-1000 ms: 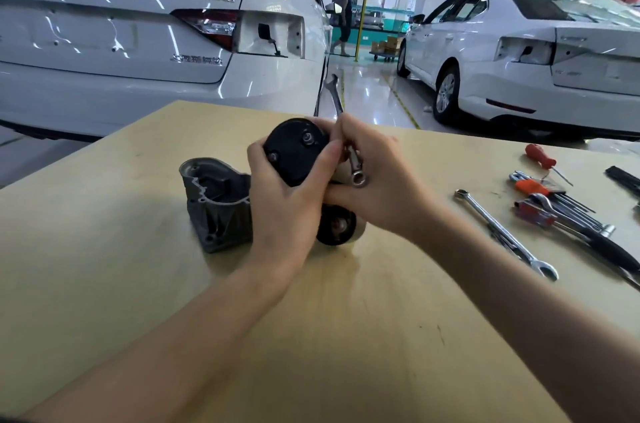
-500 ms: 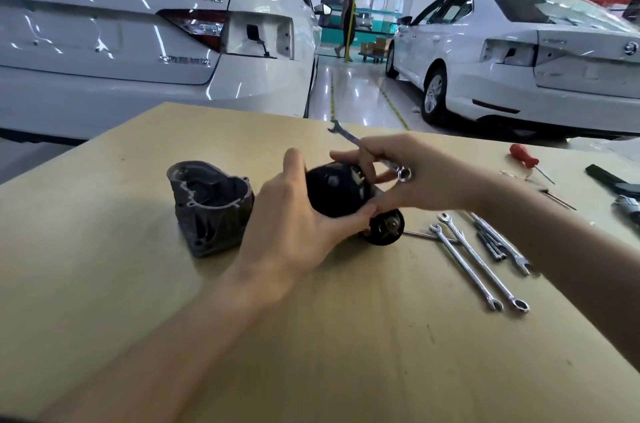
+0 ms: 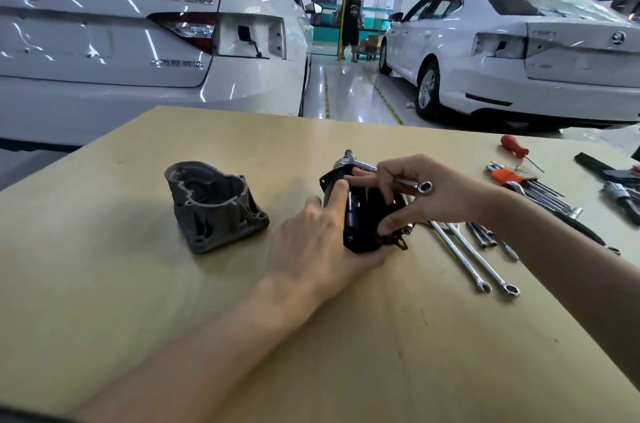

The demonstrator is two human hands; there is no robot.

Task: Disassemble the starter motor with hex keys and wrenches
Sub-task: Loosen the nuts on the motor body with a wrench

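Observation:
The black starter motor body [image 3: 363, 215] lies on its side on the wooden table [image 3: 138, 284]. My left hand [image 3: 318, 246] grips it from the near left, thumb laid along its top. My right hand [image 3: 426, 194] holds a silver combination wrench [image 3: 391, 173] above the motor; its open end sits at the motor's far end and its ring end sticks out past my fingers. The right thumb touches the motor's near right end. The grey cast nose housing [image 3: 214, 204] stands apart to the left.
Several loose wrenches [image 3: 474, 256] lie right of the motor. Further right are a hex key set with an orange holder [image 3: 509, 177], a red-handled screwdriver [image 3: 516, 147] and dark tools at the edge. Two white cars and a standing person [image 3: 351, 24] are beyond the table.
The motor has come down from a raised, end-on hold to lie on the table. The wrench has swung from upright to nearly level across its top.

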